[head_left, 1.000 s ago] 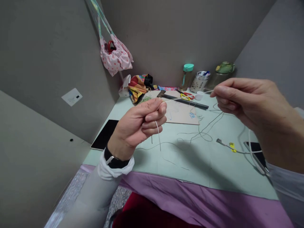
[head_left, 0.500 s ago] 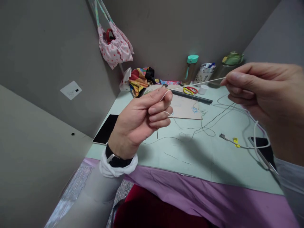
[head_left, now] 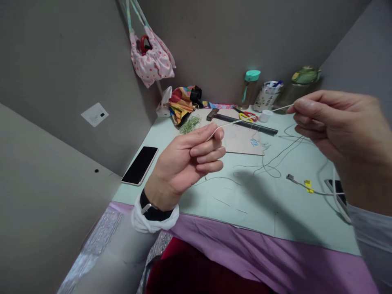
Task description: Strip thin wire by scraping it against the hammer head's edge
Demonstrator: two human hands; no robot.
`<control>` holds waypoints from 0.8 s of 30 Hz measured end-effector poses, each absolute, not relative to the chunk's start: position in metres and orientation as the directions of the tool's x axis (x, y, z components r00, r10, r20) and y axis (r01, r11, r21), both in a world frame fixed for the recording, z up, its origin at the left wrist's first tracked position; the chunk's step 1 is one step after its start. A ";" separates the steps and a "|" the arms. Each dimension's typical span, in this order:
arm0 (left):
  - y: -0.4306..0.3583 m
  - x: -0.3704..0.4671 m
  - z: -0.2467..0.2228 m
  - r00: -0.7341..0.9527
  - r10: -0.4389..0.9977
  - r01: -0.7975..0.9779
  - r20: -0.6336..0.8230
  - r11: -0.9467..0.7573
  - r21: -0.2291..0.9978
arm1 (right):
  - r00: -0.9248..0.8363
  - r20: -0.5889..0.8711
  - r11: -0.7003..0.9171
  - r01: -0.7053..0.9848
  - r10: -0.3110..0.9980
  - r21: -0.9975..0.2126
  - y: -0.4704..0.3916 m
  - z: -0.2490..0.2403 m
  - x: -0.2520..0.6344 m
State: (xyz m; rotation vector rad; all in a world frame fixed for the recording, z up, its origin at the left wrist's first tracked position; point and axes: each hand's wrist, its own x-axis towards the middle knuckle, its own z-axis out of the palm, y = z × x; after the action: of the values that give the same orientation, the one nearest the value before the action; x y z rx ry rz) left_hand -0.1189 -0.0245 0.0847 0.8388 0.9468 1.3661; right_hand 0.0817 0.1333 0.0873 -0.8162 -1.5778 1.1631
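Note:
A thin pale cord (head_left: 237, 121) runs taut between my two raised hands. My left hand (head_left: 196, 157) pinches it between thumb and forefinger, the other fingers curled toward the palm. At the right, my right hand (head_left: 333, 116) grips the cord's other stretch between thumb and fingertips, slightly higher than the left. Below on the table lie dark thin threads (head_left: 269, 165) in loose loops. A cardboard sheet (head_left: 234, 143) sits behind my left hand, with a dark hammer (head_left: 245, 123) across it and a tangle of green thread (head_left: 190, 124) at its left.
A phone (head_left: 140, 165) lies at the table's left. Scissors (head_left: 248, 116), a white cup (head_left: 265, 116), a teal-lidded bottle (head_left: 251, 90), a pen holder (head_left: 268, 96) and a green-lidded bottle (head_left: 304, 83) stand at the back. A cable (head_left: 318, 192) lies right; a dotted bag (head_left: 151, 61) hangs left.
My left hand has shifted slightly right and down, and my right hand slightly down, the cord still stretched between them. The view has swung a little, showing more of the phone and hammer.

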 end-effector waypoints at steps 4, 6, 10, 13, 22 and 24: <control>-0.028 -0.122 0.075 0.073 0.996 -0.483 -0.060 0.088 0.871 | -0.290 0.262 0.260 -0.044 0.921 -0.965 0.140 0.078 0.083; -0.029 -0.127 0.067 0.074 0.997 -0.445 -0.027 0.057 0.894 | -0.278 0.256 0.258 -0.029 0.926 -0.966 0.141 0.073 0.087; -0.027 -0.137 0.052 0.017 0.999 -0.192 0.044 -0.040 0.981 | -0.347 0.379 0.480 0.282 0.858 -0.830 0.141 0.064 0.097; -0.022 -0.135 0.048 0.029 0.996 0.098 0.079 -0.082 0.992 | -0.571 0.445 0.721 0.481 0.690 -0.499 0.128 0.058 0.091; -0.015 -0.121 0.035 -0.053 0.983 0.489 0.177 -0.129 0.863 | -0.874 0.064 0.390 0.149 0.482 -0.909 0.066 0.013 0.033; -0.016 -0.124 0.028 -0.081 0.983 0.493 0.163 -0.102 0.864 | -0.835 0.131 0.477 0.170 0.535 -0.862 0.062 0.007 0.031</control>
State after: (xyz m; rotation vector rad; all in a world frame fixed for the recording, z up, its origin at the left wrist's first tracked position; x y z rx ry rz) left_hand -0.1240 -0.0162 0.0285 1.6313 1.6081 1.1201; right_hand 0.0309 0.0622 0.0069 -0.5905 -2.3447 1.3056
